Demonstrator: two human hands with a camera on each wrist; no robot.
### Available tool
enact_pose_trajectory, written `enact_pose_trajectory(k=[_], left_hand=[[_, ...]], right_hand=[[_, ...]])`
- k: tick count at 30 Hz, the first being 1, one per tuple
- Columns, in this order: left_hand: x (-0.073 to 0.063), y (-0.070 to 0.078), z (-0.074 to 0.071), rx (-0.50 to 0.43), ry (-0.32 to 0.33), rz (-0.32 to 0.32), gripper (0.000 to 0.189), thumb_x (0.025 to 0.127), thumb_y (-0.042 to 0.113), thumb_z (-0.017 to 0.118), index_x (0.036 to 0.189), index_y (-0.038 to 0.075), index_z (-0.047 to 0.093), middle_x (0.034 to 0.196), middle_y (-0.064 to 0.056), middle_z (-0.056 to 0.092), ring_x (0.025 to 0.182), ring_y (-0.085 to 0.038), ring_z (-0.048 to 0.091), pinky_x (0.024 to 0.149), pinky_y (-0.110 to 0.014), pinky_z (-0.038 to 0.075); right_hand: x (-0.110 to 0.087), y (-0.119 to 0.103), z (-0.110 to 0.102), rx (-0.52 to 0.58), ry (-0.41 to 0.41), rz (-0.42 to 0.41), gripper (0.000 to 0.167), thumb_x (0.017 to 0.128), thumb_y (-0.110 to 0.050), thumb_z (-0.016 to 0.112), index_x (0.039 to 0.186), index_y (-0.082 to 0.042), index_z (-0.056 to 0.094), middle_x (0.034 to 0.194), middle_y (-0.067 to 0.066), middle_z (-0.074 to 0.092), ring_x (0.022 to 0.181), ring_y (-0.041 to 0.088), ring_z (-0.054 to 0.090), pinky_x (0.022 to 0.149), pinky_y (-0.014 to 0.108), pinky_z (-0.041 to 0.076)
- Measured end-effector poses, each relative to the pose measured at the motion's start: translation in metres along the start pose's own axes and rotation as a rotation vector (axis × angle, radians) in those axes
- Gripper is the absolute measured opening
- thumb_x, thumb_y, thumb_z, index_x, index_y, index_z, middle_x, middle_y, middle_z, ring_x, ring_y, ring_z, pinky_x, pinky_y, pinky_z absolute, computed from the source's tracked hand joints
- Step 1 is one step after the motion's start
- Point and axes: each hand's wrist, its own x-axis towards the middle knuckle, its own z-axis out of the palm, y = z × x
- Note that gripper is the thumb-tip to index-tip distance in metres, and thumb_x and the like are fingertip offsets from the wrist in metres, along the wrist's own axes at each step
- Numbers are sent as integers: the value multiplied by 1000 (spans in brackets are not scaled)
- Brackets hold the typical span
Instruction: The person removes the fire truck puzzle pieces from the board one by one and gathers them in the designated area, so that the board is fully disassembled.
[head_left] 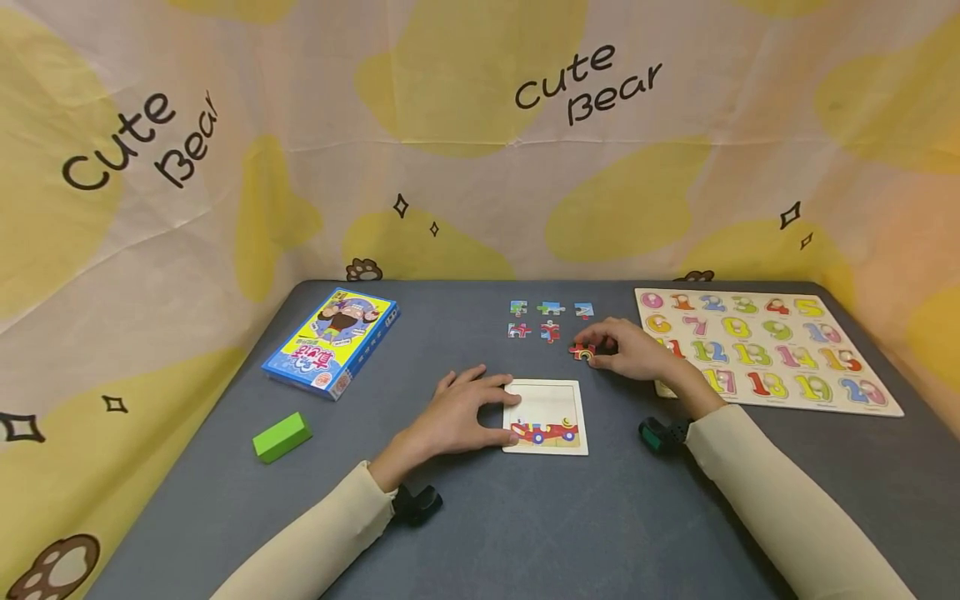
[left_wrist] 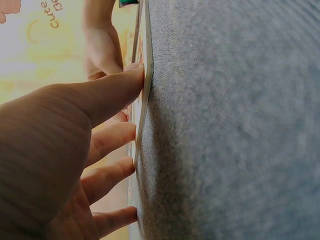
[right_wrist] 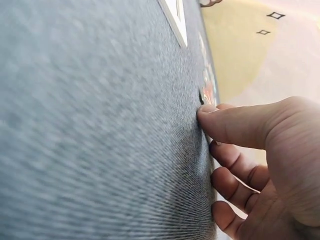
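My left hand (head_left: 465, 414) rests at the left edge of a square wooden puzzle tray (head_left: 547, 398), its thumb and fingers extended onto the rim. Red car pieces (head_left: 558, 433) fill the tray's lower part; its upper part is bare. Beyond the tray's far right corner, my right hand (head_left: 633, 350) pinches a red and yellow puzzle piece (head_left: 582, 353) at the tabletop, between thumb and forefinger. In the right wrist view, that thumb (right_wrist: 235, 122) hides most of the piece. Several loose pieces, among them a red one (head_left: 550, 332), lie in two rows just behind.
At the right, a wooden number board (head_left: 780, 403) lies partly behind the right forearm. A blue and yellow box (head_left: 330, 342) sits at the back left, with a green block (head_left: 282, 437) nearer. Patterned cloth (head_left: 465, 100) hangs around the grey table (head_left: 525, 533).
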Motion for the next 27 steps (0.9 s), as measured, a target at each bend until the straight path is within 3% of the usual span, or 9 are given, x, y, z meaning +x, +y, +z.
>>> enact_pose_trajectory(k=[13,27], left_hand=[[2,0,0,14,6,5,57,83,50,81,134,27,69,156,1,51,154,-39,29,118,-74,13],[1,0,0,5,2,8,57,84,48,81,134,25,69,156,0,51,154,-40,28,117,-74,12]], right_hand=[[23,6,-10,36,-26,5,32,90,-1,72,121,1,70,102,18,66,86,28,52,79,37,42],[30,14,-10,-1,-6,49,37,91,-5,72,127,-1,68,109,21,65,95,31,55,84,42,44]])
